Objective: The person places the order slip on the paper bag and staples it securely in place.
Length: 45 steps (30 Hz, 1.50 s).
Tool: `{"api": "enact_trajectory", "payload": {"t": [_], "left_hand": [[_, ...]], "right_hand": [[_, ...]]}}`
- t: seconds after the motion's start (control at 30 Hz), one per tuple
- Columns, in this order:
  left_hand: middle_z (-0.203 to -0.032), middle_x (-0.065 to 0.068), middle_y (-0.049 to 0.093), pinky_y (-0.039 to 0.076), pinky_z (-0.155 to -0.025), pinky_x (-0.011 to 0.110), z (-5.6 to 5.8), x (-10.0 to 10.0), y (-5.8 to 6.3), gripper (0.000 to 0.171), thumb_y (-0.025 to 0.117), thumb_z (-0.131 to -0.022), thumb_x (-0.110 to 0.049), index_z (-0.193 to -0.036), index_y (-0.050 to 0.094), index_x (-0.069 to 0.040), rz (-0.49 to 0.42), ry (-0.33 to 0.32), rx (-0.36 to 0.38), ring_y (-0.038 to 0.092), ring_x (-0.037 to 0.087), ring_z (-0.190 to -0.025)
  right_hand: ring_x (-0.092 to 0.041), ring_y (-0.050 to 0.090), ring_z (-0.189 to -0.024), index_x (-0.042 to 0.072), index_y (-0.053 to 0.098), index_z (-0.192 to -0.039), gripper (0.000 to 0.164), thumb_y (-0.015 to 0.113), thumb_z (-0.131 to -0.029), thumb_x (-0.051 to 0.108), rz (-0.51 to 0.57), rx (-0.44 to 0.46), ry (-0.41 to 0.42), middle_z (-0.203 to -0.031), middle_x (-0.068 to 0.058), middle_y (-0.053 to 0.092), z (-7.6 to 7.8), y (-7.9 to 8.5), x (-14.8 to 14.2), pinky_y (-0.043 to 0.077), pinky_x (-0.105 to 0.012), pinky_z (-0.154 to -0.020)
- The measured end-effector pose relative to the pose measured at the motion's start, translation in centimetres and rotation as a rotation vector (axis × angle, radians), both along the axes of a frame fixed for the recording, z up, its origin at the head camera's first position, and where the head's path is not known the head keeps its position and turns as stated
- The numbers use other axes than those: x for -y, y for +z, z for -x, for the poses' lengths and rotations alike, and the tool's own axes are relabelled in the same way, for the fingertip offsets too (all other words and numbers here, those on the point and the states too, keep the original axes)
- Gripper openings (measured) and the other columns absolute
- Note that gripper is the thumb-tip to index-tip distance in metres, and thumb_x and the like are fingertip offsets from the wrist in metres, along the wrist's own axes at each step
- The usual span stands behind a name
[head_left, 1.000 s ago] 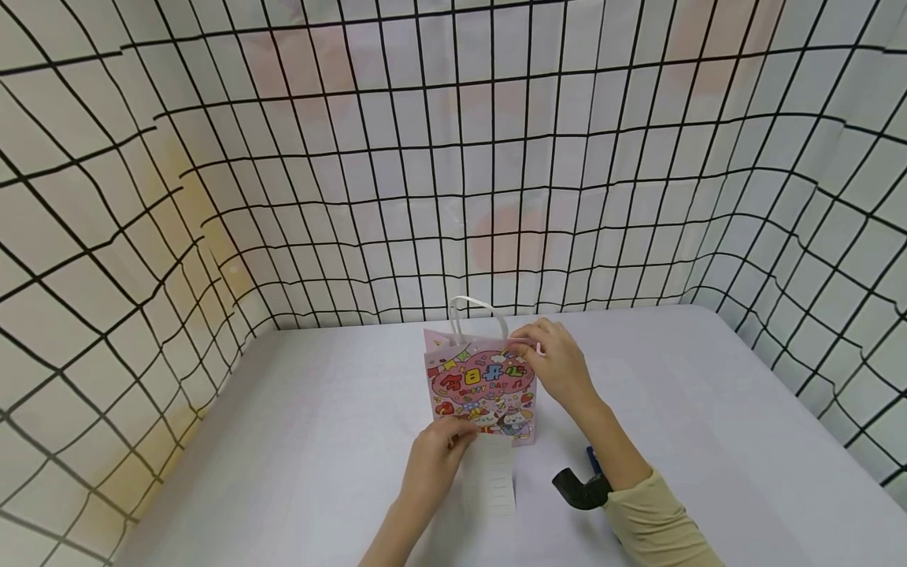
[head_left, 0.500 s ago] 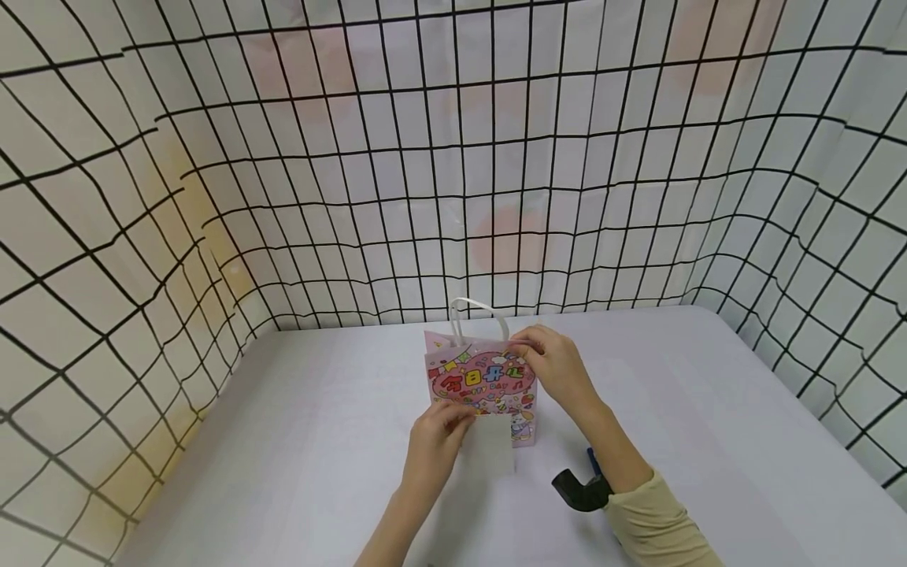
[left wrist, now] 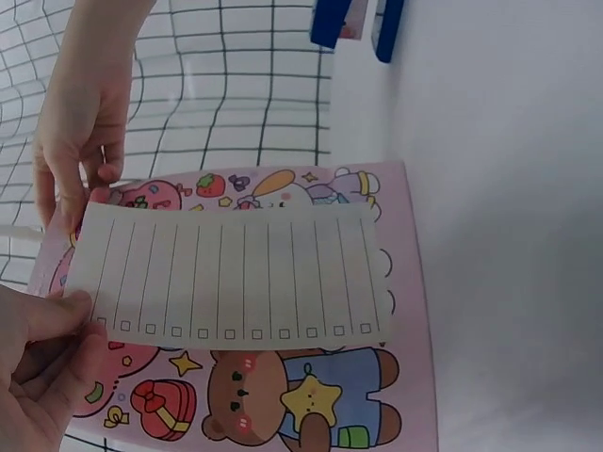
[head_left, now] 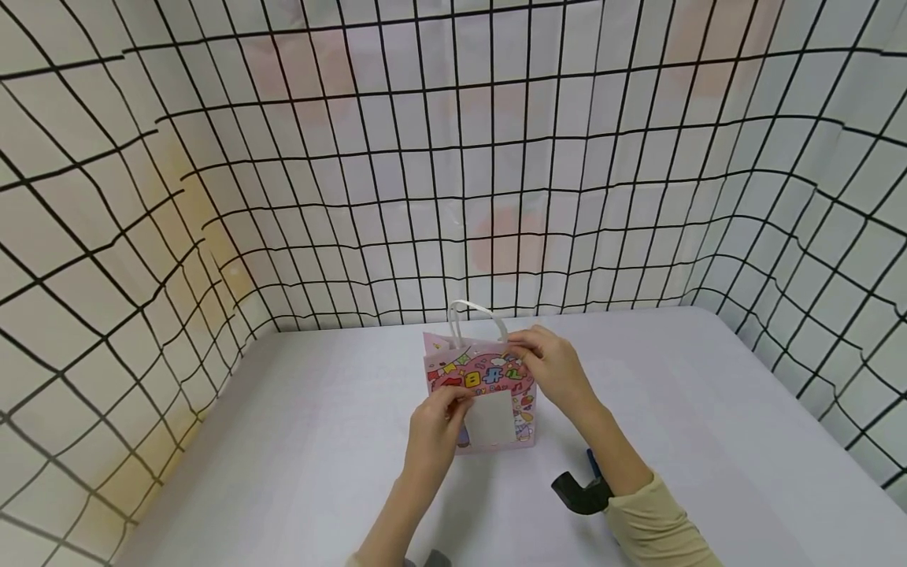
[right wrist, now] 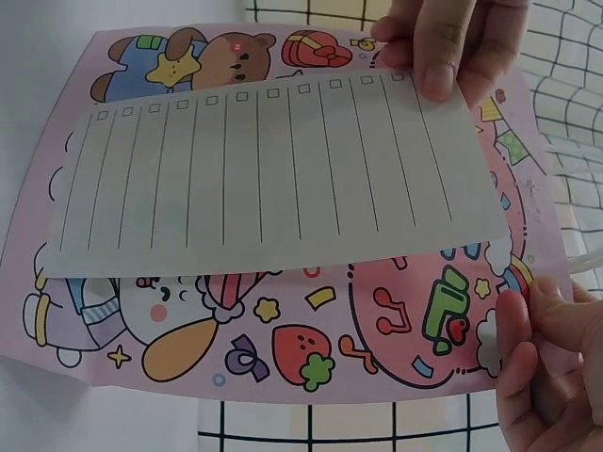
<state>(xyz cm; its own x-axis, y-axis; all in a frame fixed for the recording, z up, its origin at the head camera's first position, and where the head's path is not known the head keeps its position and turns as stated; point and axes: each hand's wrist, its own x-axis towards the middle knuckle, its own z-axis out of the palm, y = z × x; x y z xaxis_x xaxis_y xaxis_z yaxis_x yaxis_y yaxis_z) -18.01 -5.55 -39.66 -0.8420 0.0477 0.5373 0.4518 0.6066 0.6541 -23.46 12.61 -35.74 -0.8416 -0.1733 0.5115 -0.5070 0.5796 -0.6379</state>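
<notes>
My left hand (head_left: 434,429) pinches a slip of checklist paper (head_left: 489,421) by its upper left corner. The slip hangs in front of a pink paper gift bag (head_left: 442,368) with cartoon prints, which stands upright on the table. Ruled lines and small boxes show on the paper (left wrist: 226,273) in the left wrist view. At the bag's top right edge, the thumb and fingers of my right hand (head_left: 556,366) grip the rim. Part of the bag's printed front, including a bear (left wrist: 250,395), shows around the slip.
A white cord handle (head_left: 476,305) rises from the bag. Beside my right forearm are a black bent tube-like thing (head_left: 581,494) and a blue piece (head_left: 594,463). Black grid netting (head_left: 460,197) over pale walls borders the white table (head_left: 319,441) at the back and sides.
My left hand has raised the paper slip from below the bag's front to over its middle, covering much of the print. My right hand has kept its hold on the bag's rim.
</notes>
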Motion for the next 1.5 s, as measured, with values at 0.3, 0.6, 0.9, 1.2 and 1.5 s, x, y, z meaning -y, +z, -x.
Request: {"api": "enact_trajectory", "payload": {"t": [0.3,0.6,0.9,1.2,1.5], "left_hand": [[-0.086,0.005,0.068,0.053,-0.068,0.020,0.2,-0.2,1.0,0.008,0.064,-0.082,-0.006,-0.088,0.069,-0.004,0.013,-0.002,-0.042,0.062,0.013,-0.075],[-0.084,0.004,0.063,0.052,-0.066,0.019,0.7,-0.6,1.5,0.007,0.066,-0.080,-0.006,-0.085,0.070,-0.003,0.023,0.037,-0.124,0.058,0.011,-0.074],[-0.083,0.003,0.061,0.049,-0.062,0.017,1.5,-0.7,1.7,0.007,0.066,-0.080,-0.006,-0.085,0.070,-0.003,0.046,0.066,-0.312,0.055,0.010,-0.072],[-0.084,0.005,0.061,0.052,-0.066,0.019,2.0,-0.9,2.0,0.010,0.068,-0.078,-0.004,-0.087,0.069,-0.002,0.085,0.105,-0.394,0.057,0.013,-0.075],[-0.084,0.007,0.062,0.053,-0.072,0.023,2.5,-1.0,2.4,0.011,0.070,-0.076,-0.004,-0.087,0.069,-0.001,0.124,0.150,-0.498,0.060,0.016,-0.078]], "right_hand": [[-0.011,0.055,-0.069,0.004,0.068,-0.096,0.015,0.062,-0.085,0.010,0.004,-0.021,0.002,-0.088,-0.005,0.063,-0.2,0.2,0.2,0.047,-0.018,-0.059],[-0.007,0.053,-0.062,0.000,0.066,-0.098,0.016,0.061,-0.084,0.006,0.028,-0.026,0.039,-0.083,-0.007,0.061,-0.2,0.2,0.3,0.046,-0.017,-0.054],[-0.006,0.049,-0.064,0.001,0.067,-0.099,0.017,0.062,-0.084,0.006,0.029,-0.044,0.039,-0.082,-0.005,0.060,-0.3,0.0,0.3,0.046,-0.017,-0.055],[-0.006,0.049,-0.063,0.001,0.067,-0.099,0.017,0.062,-0.084,0.006,0.042,-0.019,0.050,-0.080,-0.005,0.057,-0.3,0.0,0.2,0.044,-0.017,-0.053],[-0.006,0.047,-0.064,0.003,0.068,-0.099,0.016,0.061,-0.085,0.009,0.030,-0.036,0.039,-0.081,-0.004,0.058,-0.1,-0.2,0.1,0.042,-0.018,-0.053]]}}
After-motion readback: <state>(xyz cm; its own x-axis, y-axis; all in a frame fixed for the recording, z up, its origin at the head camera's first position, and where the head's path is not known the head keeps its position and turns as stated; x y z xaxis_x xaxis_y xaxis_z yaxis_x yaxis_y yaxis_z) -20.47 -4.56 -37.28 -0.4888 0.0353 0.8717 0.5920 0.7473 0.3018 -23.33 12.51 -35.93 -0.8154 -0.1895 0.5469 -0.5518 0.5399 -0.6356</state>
